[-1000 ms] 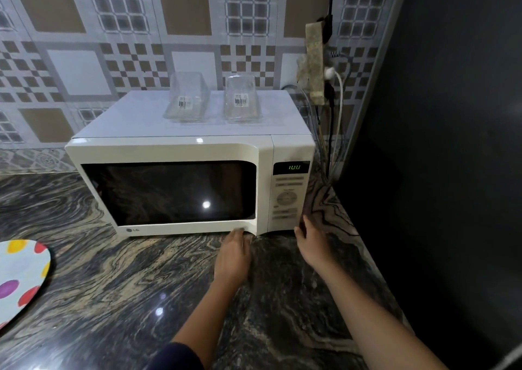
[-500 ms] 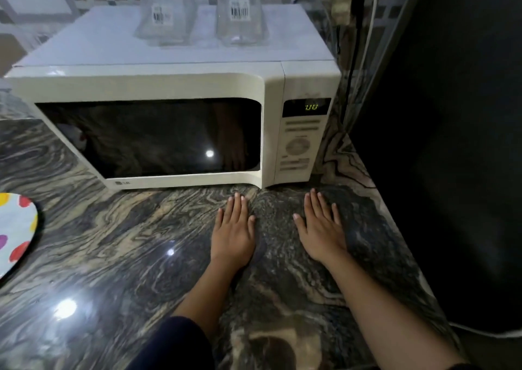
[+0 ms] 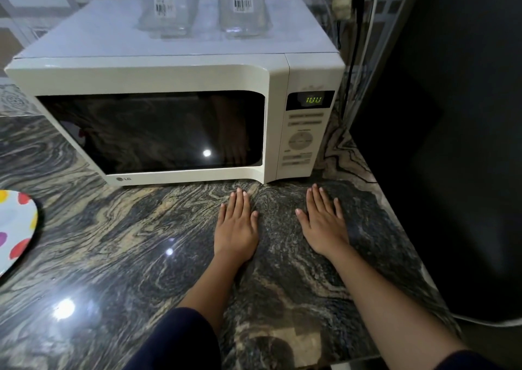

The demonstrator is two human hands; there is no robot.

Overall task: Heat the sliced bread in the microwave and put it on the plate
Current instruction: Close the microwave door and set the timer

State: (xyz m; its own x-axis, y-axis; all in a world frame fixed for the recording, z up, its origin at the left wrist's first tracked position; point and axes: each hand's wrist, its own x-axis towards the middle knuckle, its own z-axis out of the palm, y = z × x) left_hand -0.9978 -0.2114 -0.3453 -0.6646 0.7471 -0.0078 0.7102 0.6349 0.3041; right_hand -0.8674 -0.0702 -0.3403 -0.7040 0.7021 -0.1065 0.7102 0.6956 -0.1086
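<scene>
A white microwave (image 3: pixel 180 78) stands on the dark marble counter with its door closed and its dark window hiding the inside. Its green display (image 3: pixel 314 100) is lit. No bread shows anywhere. A white plate with coloured dots (image 3: pixel 15 228) lies at the left edge, cut off by the frame. My left hand (image 3: pixel 236 225) lies flat on the counter just in front of the door's right corner, fingers straight. My right hand (image 3: pixel 323 222) lies flat beside it, below the control panel. Both hold nothing.
Two clear plastic containers (image 3: pixel 169 8) (image 3: pixel 243 8) with barcode labels stand on top of the microwave. Cables and a plug strip (image 3: pixel 353 5) hang behind its right side. A tall black appliance (image 3: pixel 452 143) walls off the right. The counter (image 3: pixel 113 256) ends near the bottom right.
My view has dropped and moved closer to the microwave. Both hands drew back from its lower front edge and now lie flat on the counter.
</scene>
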